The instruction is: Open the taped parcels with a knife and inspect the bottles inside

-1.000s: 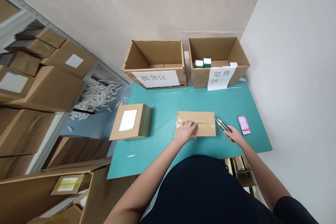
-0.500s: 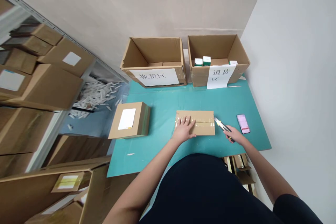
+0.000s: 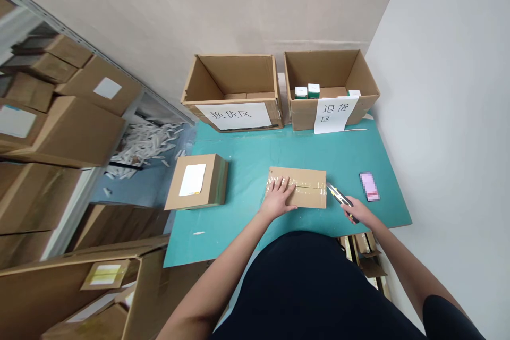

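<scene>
A flat cardboard parcel (image 3: 306,195) lies on the teal cutting mat (image 3: 247,162), with clear packing tape across its middle. My left hand (image 3: 278,199) rests flat on the parcel's left half, fingers spread over the tape. My right hand (image 3: 354,210) grips a yellow-and-black utility knife (image 3: 338,195) just off the parcel's right edge. The knife's tip is close to that edge, and I cannot tell whether they touch. Part of the knife's handle is hidden in my right hand.
A taped carton with a white label (image 3: 197,181) stands left on the mat, and a phone (image 3: 370,186) lies right. Two open labelled cartons (image 3: 233,82) (image 3: 330,77) stand at the far edge. Stacked cartons (image 3: 67,127) fill the left; a wall (image 3: 438,117) bounds the right.
My left hand's fingers have spread out on the parcel, which has turned slightly. The knife and my right hand have shifted slightly toward me.
</scene>
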The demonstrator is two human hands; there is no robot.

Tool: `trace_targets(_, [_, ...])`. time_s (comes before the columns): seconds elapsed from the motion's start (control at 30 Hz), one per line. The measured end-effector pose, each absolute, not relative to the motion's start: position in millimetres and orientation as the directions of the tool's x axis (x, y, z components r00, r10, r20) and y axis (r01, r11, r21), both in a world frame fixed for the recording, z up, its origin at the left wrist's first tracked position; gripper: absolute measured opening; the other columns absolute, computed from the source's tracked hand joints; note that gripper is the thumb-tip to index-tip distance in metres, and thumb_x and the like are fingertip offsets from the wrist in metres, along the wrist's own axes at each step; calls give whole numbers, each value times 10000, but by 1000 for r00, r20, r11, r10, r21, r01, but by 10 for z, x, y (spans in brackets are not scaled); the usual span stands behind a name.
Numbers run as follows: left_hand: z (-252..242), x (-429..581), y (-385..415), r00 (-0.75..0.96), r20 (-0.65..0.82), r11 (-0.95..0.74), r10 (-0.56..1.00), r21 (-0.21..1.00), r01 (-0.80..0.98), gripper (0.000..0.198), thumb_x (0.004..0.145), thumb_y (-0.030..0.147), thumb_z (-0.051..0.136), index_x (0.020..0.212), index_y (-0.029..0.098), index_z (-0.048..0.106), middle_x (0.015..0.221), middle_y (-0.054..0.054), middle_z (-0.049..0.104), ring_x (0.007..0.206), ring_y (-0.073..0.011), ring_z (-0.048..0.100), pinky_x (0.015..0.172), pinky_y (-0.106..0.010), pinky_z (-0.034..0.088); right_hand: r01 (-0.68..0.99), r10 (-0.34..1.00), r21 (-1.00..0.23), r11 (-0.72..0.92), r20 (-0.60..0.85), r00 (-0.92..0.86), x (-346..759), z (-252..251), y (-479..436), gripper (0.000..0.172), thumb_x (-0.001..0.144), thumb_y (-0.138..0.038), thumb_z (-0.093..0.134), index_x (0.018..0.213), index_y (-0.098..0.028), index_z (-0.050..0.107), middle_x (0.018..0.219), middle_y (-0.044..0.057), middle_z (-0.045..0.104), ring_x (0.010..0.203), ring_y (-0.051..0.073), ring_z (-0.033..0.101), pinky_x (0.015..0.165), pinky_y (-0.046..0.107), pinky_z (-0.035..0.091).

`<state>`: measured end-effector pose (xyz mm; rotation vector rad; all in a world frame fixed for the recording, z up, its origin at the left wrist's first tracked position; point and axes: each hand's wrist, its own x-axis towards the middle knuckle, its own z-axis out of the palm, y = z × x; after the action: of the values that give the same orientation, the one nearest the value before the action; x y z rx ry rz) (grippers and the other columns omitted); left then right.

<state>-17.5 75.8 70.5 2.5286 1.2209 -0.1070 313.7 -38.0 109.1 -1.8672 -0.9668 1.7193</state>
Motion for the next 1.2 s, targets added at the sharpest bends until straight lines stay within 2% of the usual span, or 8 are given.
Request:
trace_targets(0.17, [660, -206, 714, 629, -180, -576, 756, 273, 770, 895, 785, 626, 697, 1542, 271, 377, 1651, -129, 255, 1530, -376, 167, 1234, -575, 98, 186, 739, -722, -667, -673, 38, 3063, 945, -502, 403, 751, -521, 642, 1006, -243, 498, 550, -102, 551, 367, 104, 503, 324, 186, 354])
trace_targets(0.47, [669, -210, 693, 630, -161, -581, 760, 266, 769, 870, 805, 617, 679, 1543, 271, 375, 1653, -119, 254, 1534, -361, 163, 1238, -562, 76, 163, 737, -722, -673, -674, 57, 2979, 903, -829, 375, 776, -535, 616, 984, -239, 517, 575, -97, 541, 380, 98, 495, 343, 198, 354])
trace_targets(0.67, [616, -229, 680, 647, -113, -607, 754, 257, 752, 860, 812, 639, 659, 1538, 269, 383, 1649, -120, 264, 1530, -366, 178, 1236, -580, 72, 160, 761, -744, -648, -632, 146, 3092, 929, -622, 440, 763, -527, 619, 1071, -231, 516, 590, -95, 550, 378, 101, 503, 323, 200, 369])
trace_targets(0.83, [612, -227, 678, 660, -95, -625, 745, 249, 740, 887, 804, 681, 648, 1529, 237, 397, 1643, -143, 269, 1522, -365, 211, 1240, -578, 90, 223, 765, -734, -642, -635, 109, 3108, 922, -425, 408, 775, -484, 621, 1073, -224, 521, 595, -90, 550, 378, 97, 503, 316, 194, 369])
trace_targets(0.93, [625, -210, 692, 688, -86, -650, 721, 262, 713, 837, 828, 690, 614, 1503, 227, 436, 1631, -142, 302, 1513, -350, 248, 1242, -560, 123, 239, 762, -728, -642, -639, 103, 3098, 923, -404, 381, 786, -481, 618, 1054, -226, 524, 600, -88, 549, 383, 94, 502, 319, 191, 371])
trace_targets(1.07, [621, -189, 766, 672, -80, -631, 736, 278, 725, 690, 905, 585, 576, 1496, 253, 442, 1602, -118, 373, 1506, -329, 272, 1237, -558, 149, 243, 752, -718, -652, -653, 89, 3100, 927, -411, 389, 800, -481, 623, 1080, -232, 522, 603, -87, 555, 387, 96, 510, 327, 187, 365])
trace_targets(1.2, [629, -164, 932, 620, -122, -581, 775, 247, 776, 672, 895, 511, 619, 1492, 256, 447, 1606, -125, 363, 1508, -351, 256, 1227, -582, 145, 260, 744, -706, -659, -662, 90, 3110, 923, -389, 351, 811, -460, 620, 1060, -232, 524, 593, -91, 544, 379, 94, 503, 323, 185, 357])
